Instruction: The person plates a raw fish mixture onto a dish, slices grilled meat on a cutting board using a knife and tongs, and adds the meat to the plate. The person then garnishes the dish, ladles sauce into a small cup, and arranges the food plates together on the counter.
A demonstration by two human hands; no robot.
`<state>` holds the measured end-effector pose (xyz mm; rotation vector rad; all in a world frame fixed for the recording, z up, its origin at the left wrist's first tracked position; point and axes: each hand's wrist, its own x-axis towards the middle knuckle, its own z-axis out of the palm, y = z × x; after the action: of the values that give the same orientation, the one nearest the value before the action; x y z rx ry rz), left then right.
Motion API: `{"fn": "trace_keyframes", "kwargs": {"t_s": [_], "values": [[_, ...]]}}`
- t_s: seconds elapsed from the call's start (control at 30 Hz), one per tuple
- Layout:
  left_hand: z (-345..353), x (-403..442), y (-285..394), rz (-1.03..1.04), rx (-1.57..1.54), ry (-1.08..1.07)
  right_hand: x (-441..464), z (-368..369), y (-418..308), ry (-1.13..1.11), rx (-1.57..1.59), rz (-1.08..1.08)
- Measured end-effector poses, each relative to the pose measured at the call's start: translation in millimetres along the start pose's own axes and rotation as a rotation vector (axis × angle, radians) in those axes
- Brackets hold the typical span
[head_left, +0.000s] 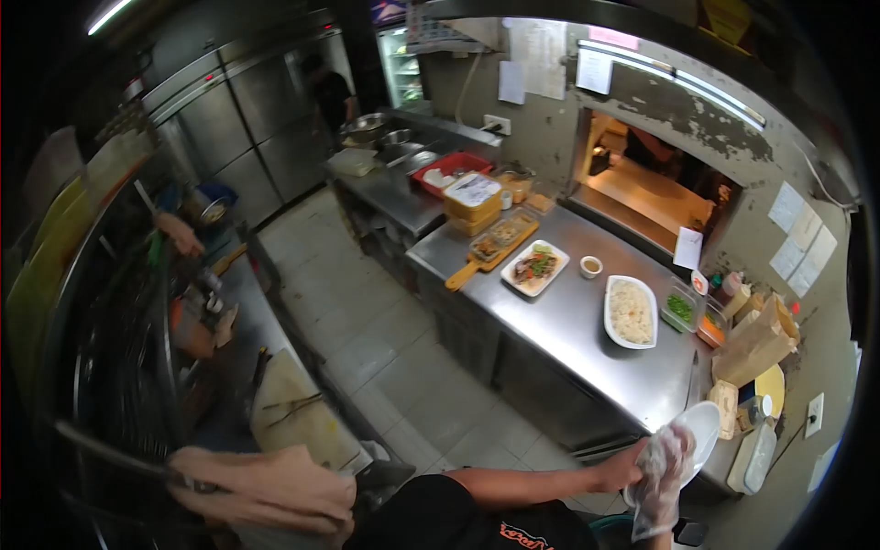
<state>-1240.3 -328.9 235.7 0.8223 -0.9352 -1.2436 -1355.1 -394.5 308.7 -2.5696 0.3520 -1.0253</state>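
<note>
Near the counter's front right corner, my left hand, bare, is closed at the side of a white bowl; its fingertips are partly hidden. My right hand, in a clear plastic glove, lies over the bowl with curled fingers; what is between them is blurred. On the steel counter stand a white dish of rice, a square plate of meat and greens and a small cup of sauce.
Containers of green herbs and orange pieces, a paper bag and a knife are at right. A wooden board and red tray lie farther back. Left: cutting board, another person's hand. A person stands behind.
</note>
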Motion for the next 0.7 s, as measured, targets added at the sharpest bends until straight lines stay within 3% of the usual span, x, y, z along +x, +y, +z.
{"fn": "trace_keyframes", "kwargs": {"t_s": [0.07, 0.2, 0.27, 0.3, 0.33, 0.37, 0.4, 0.43, 0.47, 0.5, 0.53, 0.57, 0.6, 0.63, 0.67, 0.7], "values": [[-15.9, -21.8, 34.1, 0.01, 0.068, 0.068, 26.1, 18.0, 10.6, -0.001, 0.08, -0.051], [-33.3, -86.6, 80.0, -0.014, 0.1, 0.285, 83.4, 55.6, 60.0, 0.025, -0.373, 0.031], [-43.9, -113.6, 88.9, 0.018, 0.113, 0.351, 107.5, 74.9, 28.4, -0.038, -0.014, 0.067], [-40.2, -125.1, 95.8, 0.023, 0.097, 0.429, 93.4, 104.5, 24.4, 0.129, 0.193, -0.184], [-49.5, -131.3, 91.5, 0.043, 0.107, 0.456, 96.3, 88.8, -32.4, -0.171, 0.083, -0.175], [-65.0, -137.2, 79.6, 0.061, 0.11, 0.483, 101.3, 82.2, -68.7, -0.299, 0.035, -0.417], [-70.0, -145.8, 71.1, 0.072, 0.11, 0.513, 114.5, 102.8, -59.7, -0.328, 0.252, -0.691], [-66.3, -153.9, 88.9, 0.098, 0.093, 0.566, 130.0, 120.7, -47.5, -0.294, 0.177, -0.788], [-67.3, -163.4, 103.5, 0.01, 0.218, 0.614, 147.7, 129.3, -45.5, -0.244, 0.092, -0.674], [-71.9, -170.2, 102.8, 0.031, 0.35, 0.634, 175.4, 132.0, -35.5, -0.121, -0.117, -0.809], [-77.1, -183.1, 98.3, 0.105, 0.587, 0.643, 195.4, 125.2, -41.2, -0.176, -0.188, -0.432], [-81.4, -191.1, 91.2, 0.214, 0.956, 0.645, 206.9, 129.8, -28.9, -0.182, -0.228, -0.364], [-87.1, -196.2, 88.6, 0.294, 1.238, 0.668, 190.6, 130.3, -28.5, -0.147, -0.375, -0.483], [-87.3, -196.8, 92.2, 0.416, 1.289, 0.709, 173.9, 130.2, -28.1, -0.091, -0.528, -0.603], [-85.0, -185.5, 96.2, 0.443, 0.933, 0.794, 156.8, 129.5, -27.9, -0.016, -0.673, -0.717], [-82.1, -174.7, 100.0, 0.518, 0.566, 0.875, 125.8, 119.8, -54.4, -0.115, -0.516, -0.707]]}}
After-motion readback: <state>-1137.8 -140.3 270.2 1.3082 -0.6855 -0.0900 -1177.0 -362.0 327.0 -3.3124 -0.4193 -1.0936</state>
